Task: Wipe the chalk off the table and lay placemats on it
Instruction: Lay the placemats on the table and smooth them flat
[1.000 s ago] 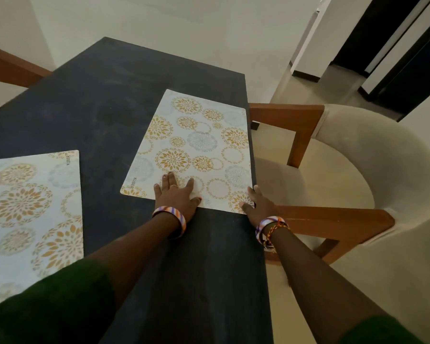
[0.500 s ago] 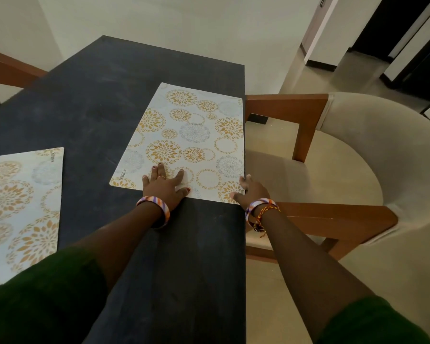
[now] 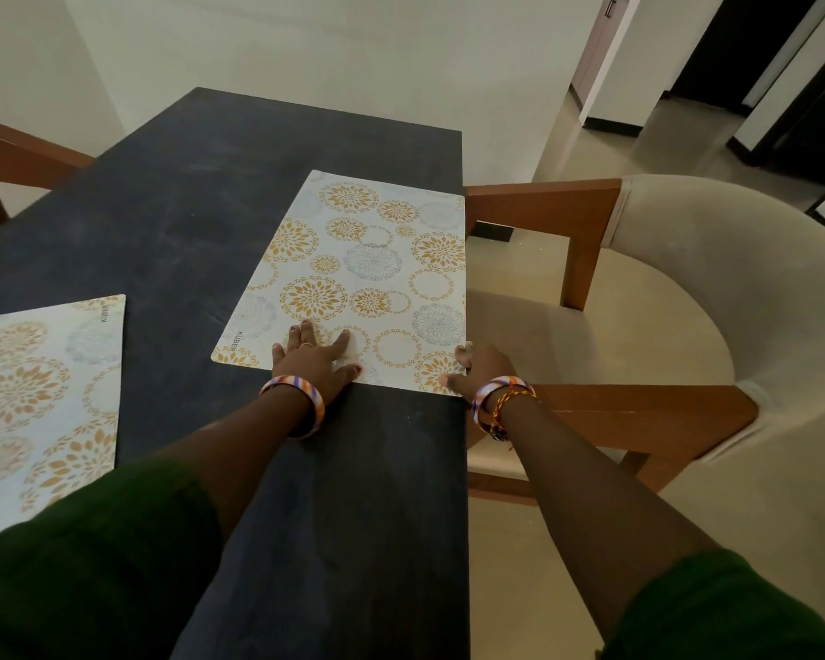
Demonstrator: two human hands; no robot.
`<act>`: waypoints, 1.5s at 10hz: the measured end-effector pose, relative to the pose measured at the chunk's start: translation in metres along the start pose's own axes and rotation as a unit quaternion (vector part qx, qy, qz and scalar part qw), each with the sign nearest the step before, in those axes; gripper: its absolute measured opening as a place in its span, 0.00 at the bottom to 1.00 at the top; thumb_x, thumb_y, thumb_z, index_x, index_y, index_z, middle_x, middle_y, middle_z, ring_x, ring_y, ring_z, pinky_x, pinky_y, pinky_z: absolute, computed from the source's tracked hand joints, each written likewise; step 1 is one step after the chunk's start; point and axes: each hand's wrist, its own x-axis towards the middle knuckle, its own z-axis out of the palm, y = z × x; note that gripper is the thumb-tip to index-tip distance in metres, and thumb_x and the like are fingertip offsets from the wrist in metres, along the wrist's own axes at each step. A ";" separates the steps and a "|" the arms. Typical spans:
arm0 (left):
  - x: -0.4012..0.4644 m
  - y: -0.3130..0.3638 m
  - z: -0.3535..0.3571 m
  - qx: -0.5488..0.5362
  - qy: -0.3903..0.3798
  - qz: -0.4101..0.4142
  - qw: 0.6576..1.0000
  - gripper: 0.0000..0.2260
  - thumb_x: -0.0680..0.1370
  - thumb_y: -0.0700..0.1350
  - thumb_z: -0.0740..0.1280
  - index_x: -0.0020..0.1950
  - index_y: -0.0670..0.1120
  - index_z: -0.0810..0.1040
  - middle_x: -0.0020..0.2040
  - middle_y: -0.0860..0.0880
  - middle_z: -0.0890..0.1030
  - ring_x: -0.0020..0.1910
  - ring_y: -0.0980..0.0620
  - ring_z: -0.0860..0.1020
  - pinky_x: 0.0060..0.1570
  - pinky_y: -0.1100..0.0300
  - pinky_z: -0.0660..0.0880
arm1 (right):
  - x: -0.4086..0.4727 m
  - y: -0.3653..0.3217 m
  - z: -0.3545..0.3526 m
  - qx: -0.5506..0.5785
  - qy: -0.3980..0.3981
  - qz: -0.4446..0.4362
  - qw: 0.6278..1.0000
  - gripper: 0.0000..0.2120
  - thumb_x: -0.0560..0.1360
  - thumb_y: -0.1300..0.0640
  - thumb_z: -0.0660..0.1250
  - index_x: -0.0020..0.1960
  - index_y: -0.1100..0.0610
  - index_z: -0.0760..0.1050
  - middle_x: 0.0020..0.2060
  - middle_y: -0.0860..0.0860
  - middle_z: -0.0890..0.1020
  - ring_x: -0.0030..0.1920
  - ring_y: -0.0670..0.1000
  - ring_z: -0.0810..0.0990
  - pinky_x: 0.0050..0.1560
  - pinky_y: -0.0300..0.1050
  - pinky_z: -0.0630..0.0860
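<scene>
A white placemat with gold and grey flower rings lies flat on the dark table, its right side along the table's right edge. My left hand rests flat on its near edge with fingers spread. My right hand sits at the mat's near right corner by the table edge, fingers against the mat; whether it pinches the corner is unclear. A second placemat of the same pattern lies at the left, partly out of view. Faint pale smears show on the tabletop.
A beige upholstered chair with a brown wooden frame stands close against the table's right edge. Another wooden chair part shows at the far left. A pale wall stands behind the table, with a doorway at the upper right.
The placemat has shifted slightly right, so its right side now lines up with the table edge. Both hands stayed at its near edge. The camera view moved a little.
</scene>
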 end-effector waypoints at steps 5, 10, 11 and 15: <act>-0.004 0.000 0.004 0.008 -0.004 -0.003 1.000 0.28 0.80 0.59 0.53 0.77 0.55 0.47 0.77 0.41 0.40 0.76 0.41 0.40 0.73 0.46 0.42 | 0.000 -0.002 -0.001 -0.007 0.005 0.002 1.000 0.28 0.77 0.55 0.66 0.73 0.61 0.61 0.74 0.55 0.62 0.73 0.56 0.62 0.71 0.46 0.59; -0.003 0.000 0.004 0.020 -0.008 -0.002 1.000 0.28 0.80 0.59 0.52 0.77 0.55 0.46 0.76 0.41 0.39 0.76 0.41 0.40 0.73 0.45 0.42 | -0.006 -0.001 -0.003 0.011 -0.002 0.011 1.000 0.28 0.77 0.54 0.66 0.73 0.61 0.62 0.73 0.56 0.64 0.72 0.56 0.64 0.71 0.47 0.60; -0.003 0.000 0.005 0.019 -0.008 -0.003 1.000 0.28 0.80 0.59 0.52 0.77 0.55 0.46 0.76 0.40 0.39 0.76 0.41 0.40 0.73 0.45 0.42 | -0.007 -0.001 -0.003 0.028 0.003 0.014 1.000 0.28 0.77 0.56 0.66 0.73 0.62 0.62 0.72 0.56 0.65 0.71 0.57 0.65 0.70 0.48 0.61; -0.005 0.000 0.005 0.031 -0.012 -0.001 0.999 0.28 0.80 0.59 0.51 0.77 0.55 0.45 0.76 0.40 0.39 0.76 0.40 0.40 0.73 0.45 0.42 | -0.005 -0.002 -0.004 0.018 0.006 0.014 1.000 0.28 0.76 0.55 0.67 0.73 0.61 0.62 0.73 0.56 0.64 0.72 0.56 0.64 0.70 0.47 0.62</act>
